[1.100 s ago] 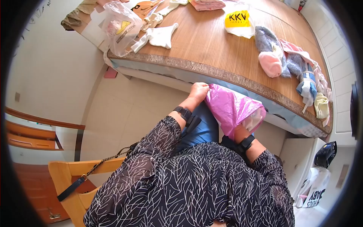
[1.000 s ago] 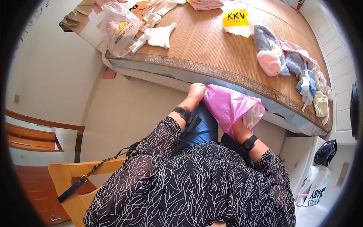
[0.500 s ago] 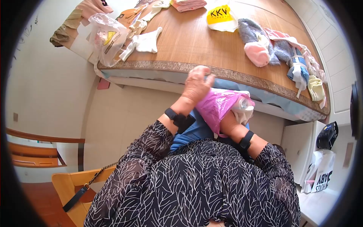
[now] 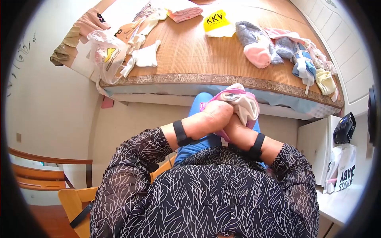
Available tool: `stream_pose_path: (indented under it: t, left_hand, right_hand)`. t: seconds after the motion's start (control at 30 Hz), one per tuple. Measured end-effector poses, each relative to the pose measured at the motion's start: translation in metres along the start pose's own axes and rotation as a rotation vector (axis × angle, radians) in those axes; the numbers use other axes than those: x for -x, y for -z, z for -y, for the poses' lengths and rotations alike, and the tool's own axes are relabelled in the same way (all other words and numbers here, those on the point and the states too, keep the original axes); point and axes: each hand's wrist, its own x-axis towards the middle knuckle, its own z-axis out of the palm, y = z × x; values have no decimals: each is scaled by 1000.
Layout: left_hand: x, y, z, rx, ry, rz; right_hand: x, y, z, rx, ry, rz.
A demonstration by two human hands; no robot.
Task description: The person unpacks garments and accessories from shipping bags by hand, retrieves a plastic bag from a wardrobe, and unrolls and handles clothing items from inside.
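A pink plastic bag point(image 4: 251, 95) is held above my lap, with bunched white cloth point(image 4: 247, 108) showing at its opening. My left hand point(image 4: 219, 112) lies against the bag and the cloth, its fingers out of sight. Below it, my right hand point(image 4: 235, 126) holds the bag up from underneath. Its fingers are also covered by the bag and the cloth. The two wrists come close together and nearly cross.
On the mat-covered bed point(image 4: 190, 51) lie a yellow-and-white KKV bag point(image 4: 218, 23), grey and pink socks point(image 4: 257, 54), a tied blue bundle point(image 4: 303, 65), a white garment point(image 4: 146, 56) and a clear plastic bag point(image 4: 109, 55). A wooden chair point(image 4: 75, 198) stands at left.
My left hand has come down from above the bag's left side to the bag and the white cloth. The bag has tilted, showing more cloth. The view has shifted slightly.
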Motion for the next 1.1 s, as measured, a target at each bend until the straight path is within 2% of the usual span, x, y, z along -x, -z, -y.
stream_pose_path:
  t: [0.07, 0.13, 0.2, 0.23, 0.27, 0.33, 0.43, 0.57, 0.67, 0.77, 0.87, 0.93, 0.97, 1.0, 1.07, 1.1]
  left_hand:
    - [0, -2, 8, -35, 166, 125]
    - [0, 4, 6, -237, 101, 88]
    - [0, -4, 8, -382, 109, 33]
    - [7, -4, 9, -205, 118, -193]
    - [9, -4, 8, -152, 92, -240]
    - [9, -3, 4, -43, 34, -341]
    - [3, 2, -5, -21, -97, -473]
    - [-7, 19, -15, 12, 8, -14]
    - [-20, 12, -12, -55, 134, 187]
    - [-15, -10, 20, 377, 325, 47]
    - [-2, 8, 37, 108, 223, 184]
    - [-2, 15, 34, 113, 254, 203]
    - [-5, 17, 31, 54, 235, 210]
    - [-7, 18, 30, -6, 213, 219]
    - [0, 20, 37, 40, -18, 169]
    - [6, 20, 35, 73, -129, 147]
  right_hand:
    - [-3, -13, -4, -401, 91, -65]
    - [-4, -5, 2, -437, 44, -114]
    - [-7, 2, 6, -202, -15, -52]
    - [-7, 3, 7, -103, -9, -56]
    - [-8, 4, 9, -4, -4, -60]
    - [-8, -31, 0, 252, 64, -313]
    - [-5, -28, -6, 49, 64, -202]
    - [3, -14, -3, -170, 95, -142]
    - [2, -17, -4, -247, 103, -122]
    - [-9, -13, -8, -289, 72, -142]
    - [-11, 2, -7, -261, 23, -213]
    - [-4, 9, -9, -181, 62, -271]
    - [-5, -1, -16, -151, 169, -393]
    - [-7, 5, -17, -224, 110, -251]
    - [-6, 21, -20, -363, -12, 44]
    - [0, 26, -17, -337, -12, 37]
